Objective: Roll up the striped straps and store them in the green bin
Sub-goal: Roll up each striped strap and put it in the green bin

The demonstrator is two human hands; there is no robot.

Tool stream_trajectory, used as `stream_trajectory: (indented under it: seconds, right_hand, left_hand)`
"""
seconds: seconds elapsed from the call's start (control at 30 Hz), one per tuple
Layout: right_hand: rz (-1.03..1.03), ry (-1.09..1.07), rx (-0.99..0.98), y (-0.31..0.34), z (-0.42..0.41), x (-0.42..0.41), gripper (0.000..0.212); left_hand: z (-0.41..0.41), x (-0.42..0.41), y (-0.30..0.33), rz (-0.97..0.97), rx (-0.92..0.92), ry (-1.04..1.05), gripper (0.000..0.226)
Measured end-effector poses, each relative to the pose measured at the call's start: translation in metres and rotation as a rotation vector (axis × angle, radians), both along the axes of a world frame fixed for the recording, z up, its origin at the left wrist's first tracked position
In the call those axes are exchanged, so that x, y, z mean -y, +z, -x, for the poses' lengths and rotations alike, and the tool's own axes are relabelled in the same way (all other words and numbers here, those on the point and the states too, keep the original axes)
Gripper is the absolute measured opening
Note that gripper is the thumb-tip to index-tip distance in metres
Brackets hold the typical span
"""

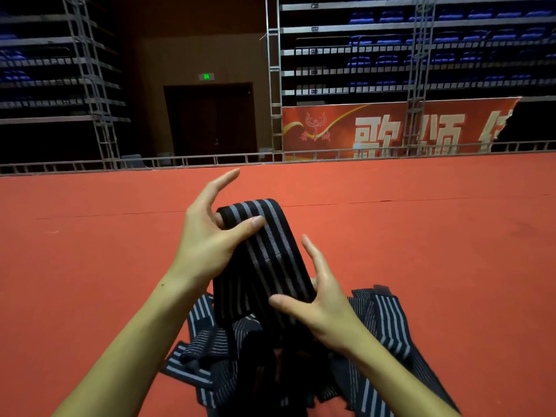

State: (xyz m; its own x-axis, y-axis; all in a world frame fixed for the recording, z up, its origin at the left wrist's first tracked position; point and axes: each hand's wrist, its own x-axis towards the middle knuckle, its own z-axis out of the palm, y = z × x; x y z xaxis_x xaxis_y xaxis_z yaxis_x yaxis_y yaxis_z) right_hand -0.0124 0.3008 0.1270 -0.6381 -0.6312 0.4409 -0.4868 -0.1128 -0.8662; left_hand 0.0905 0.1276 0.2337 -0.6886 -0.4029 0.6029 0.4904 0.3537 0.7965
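Observation:
A black strap with grey stripes [264, 251] is held up in front of me, its top end folded over. My left hand [207, 236] pinches that folded top, thumb across the stripes and other fingers behind it, the index finger stretched out. My right hand [319, 302] holds the strap lower down, thumb on its front and fingers at its right edge. A loose heap of more striped straps [388, 323] lies on the floor below my hands. No green bin is in view.
Red carpet [421, 236] covers the floor all around. A low metal truss rail [210, 161] bounds it at the back, with a dark doorway [210, 121], a red banner [391, 130] and tiers of blue seats beyond.

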Motion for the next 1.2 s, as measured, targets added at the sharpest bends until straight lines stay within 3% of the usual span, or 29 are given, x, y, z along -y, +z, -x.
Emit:
stream_trajectory:
  seconds: [0.17, 0.3, 0.47, 0.97, 1.2]
  right_hand:
    - [-0.081, 0.001, -0.055, -0.026, -0.004, -0.009, 0.116]
    - [-0.031, 0.046, -0.002, -0.030, -0.006, -0.013, 0.111]
    - [0.009, -0.013, -0.075, -0.031, 0.002, -0.011, 0.124]
    - [0.089, -0.071, -0.276, -0.031, 0.024, 0.003, 0.124]
    - [0.093, -0.061, -0.172, -0.041, 0.027, -0.001, 0.122]
  left_hand:
    - [0.002, 0.010, -0.002, -0.059, -0.059, 0.051, 0.076]
    - [0.005, 0.018, -0.008, -0.073, -0.078, 0.116, 0.076]
    - [0.003, 0.029, -0.009, -0.061, -0.107, 0.198, 0.076]
    - [-0.007, 0.038, -0.004, -0.017, -0.228, 0.413, 0.078]
    - [-0.007, 0.042, -0.008, 0.048, -0.240, 0.460, 0.079]
